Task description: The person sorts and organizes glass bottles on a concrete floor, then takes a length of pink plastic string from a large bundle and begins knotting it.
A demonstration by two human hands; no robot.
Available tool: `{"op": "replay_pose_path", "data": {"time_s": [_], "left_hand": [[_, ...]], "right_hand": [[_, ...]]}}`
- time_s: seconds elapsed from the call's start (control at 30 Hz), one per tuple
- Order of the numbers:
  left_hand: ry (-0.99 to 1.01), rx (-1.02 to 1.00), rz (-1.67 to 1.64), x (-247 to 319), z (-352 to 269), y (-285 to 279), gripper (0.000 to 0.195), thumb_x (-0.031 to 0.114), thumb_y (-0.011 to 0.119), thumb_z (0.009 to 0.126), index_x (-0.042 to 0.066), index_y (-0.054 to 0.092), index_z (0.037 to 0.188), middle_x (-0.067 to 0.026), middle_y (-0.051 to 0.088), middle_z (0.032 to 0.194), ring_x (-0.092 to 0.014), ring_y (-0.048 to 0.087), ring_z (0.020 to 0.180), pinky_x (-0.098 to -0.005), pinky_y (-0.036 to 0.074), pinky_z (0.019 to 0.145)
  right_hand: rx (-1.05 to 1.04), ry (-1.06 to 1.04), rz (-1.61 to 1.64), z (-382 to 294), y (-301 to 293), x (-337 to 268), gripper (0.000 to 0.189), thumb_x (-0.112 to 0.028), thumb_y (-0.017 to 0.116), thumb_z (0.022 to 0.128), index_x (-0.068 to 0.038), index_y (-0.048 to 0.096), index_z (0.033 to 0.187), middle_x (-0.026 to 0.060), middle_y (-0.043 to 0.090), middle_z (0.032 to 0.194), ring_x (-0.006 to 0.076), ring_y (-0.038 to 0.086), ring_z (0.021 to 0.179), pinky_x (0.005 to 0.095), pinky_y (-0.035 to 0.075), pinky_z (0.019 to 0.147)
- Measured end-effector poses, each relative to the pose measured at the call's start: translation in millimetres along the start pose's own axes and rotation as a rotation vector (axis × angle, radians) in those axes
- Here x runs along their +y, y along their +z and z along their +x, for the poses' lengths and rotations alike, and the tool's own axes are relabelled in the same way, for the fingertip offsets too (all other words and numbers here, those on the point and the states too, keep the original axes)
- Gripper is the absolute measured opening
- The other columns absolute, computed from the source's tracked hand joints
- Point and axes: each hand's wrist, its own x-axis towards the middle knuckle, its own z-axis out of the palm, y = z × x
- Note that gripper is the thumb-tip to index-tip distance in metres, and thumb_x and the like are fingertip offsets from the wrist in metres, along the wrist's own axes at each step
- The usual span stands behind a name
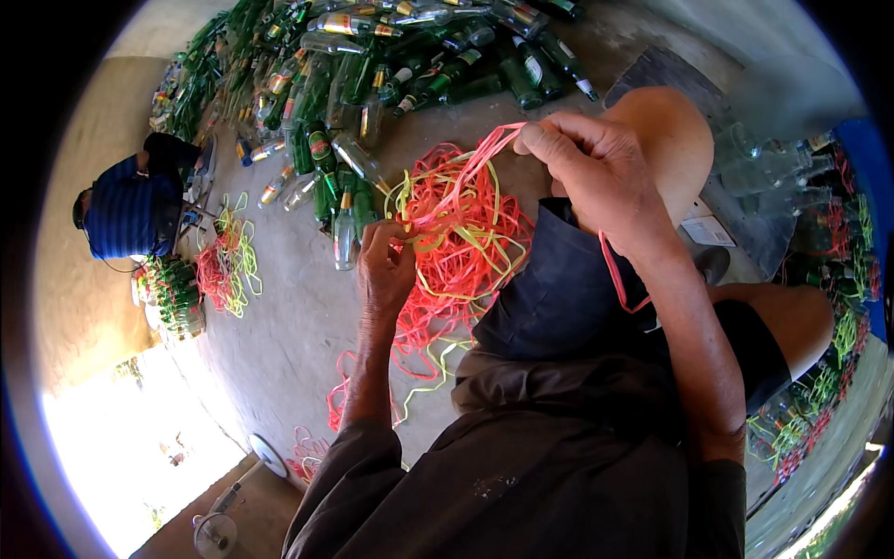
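Observation:
Pinched in my raised right hand (594, 164) are several pink plastic strands (482, 157), pulled up from a tangled pile. My left hand (387, 262), lower and to the left, grips strands at the pile's near-left edge, its fingertips partly hidden by them. Between and below my hands lies the pile of pink-red and yellow-green flat plastic twine (454, 258) on the concrete floor, against my dark trouser leg (559, 293). A loose pink loop (618, 279) hangs below my right wrist. Green and clear glass bottles (346, 234) lie just beyond my left hand.
A large heap of glass bottles (335, 77) spreads across the far floor. At left, another person (133, 202) bends beside tied bottles (174, 297) and a smaller twine pile (227, 262). Twine-bound bottles (841, 279) line the right side. A pedestal fan (241, 482) stands at lower left.

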Motion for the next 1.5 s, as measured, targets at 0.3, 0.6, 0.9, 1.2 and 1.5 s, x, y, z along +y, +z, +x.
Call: {"op": "replay_pose_path", "data": {"time_s": [0.3, 0.6, 0.9, 1.2, 1.5], "left_hand": [[-0.053, -0.045, -0.137, -29, -10, 5, 0.018, -0.008, 0.062, 0.085, 0.002, 0.063, 0.100, -0.0097, 0.067, 0.097, -0.017, 0.067, 0.078, -0.0303, 0.055, 0.072], [0.045, 0.060, -0.042, -41, -14, -3, 0.019, -0.010, 0.059, 0.085, 0.001, 0.068, 0.099, -0.0126, 0.070, 0.095, -0.023, 0.070, 0.084, -0.0328, 0.056, 0.076], [-0.055, -0.198, 0.382, -24, -15, -1, 0.025, 0.009, 0.068, 0.086, 0.009, 0.070, 0.112, -0.0134, 0.069, 0.111, -0.036, 0.070, 0.093, -0.0461, 0.056, 0.079], [0.069, 0.027, 0.117, 46, 29, 72, 0.042, 0.016, 0.077, 0.084, 0.008, 0.066, 0.124, -0.0149, 0.068, 0.121, -0.036, 0.068, 0.106, -0.0462, 0.055, 0.088], [-0.091, -0.158, 0.028, 46, 50, 101, 0.031, 0.017, 0.071, 0.088, 0.011, 0.070, 0.119, -0.0123, 0.074, 0.100, -0.030, 0.074, 0.087, -0.0399, 0.056, 0.077]], "right_hand": [[-0.045, -0.062, -0.115, -6, -2, -9, 0.025, -0.019, 0.066, 0.101, 0.004, 0.070, 0.090, -0.0032, 0.055, 0.064, 0.0018, 0.046, 0.059, 0.0257, 0.036, 0.050], [0.061, -0.052, -0.067, -8, 0, -8, 0.023, -0.016, 0.068, 0.100, 0.002, 0.070, 0.086, -0.0049, 0.052, 0.064, 0.0010, 0.044, 0.058, 0.0247, 0.035, 0.050], [-0.007, -0.097, -0.136, -9, -7, -8, 0.023, -0.019, 0.068, 0.100, 0.003, 0.074, 0.096, -0.0041, 0.055, 0.065, 0.0022, 0.045, 0.060, 0.0246, 0.036, 0.052], [-0.048, -0.051, -0.162, -11, -8, -12, 0.025, -0.020, 0.067, 0.101, 0.004, 0.073, 0.095, -0.0044, 0.054, 0.065, 0.0018, 0.045, 0.060, 0.0248, 0.036, 0.051], [-0.064, 0.026, -0.107, -14, -14, -18, 0.024, -0.019, 0.067, 0.101, 0.003, 0.075, 0.103, -0.0052, 0.054, 0.067, 0.0005, 0.044, 0.063, 0.0235, 0.035, 0.053]]}}
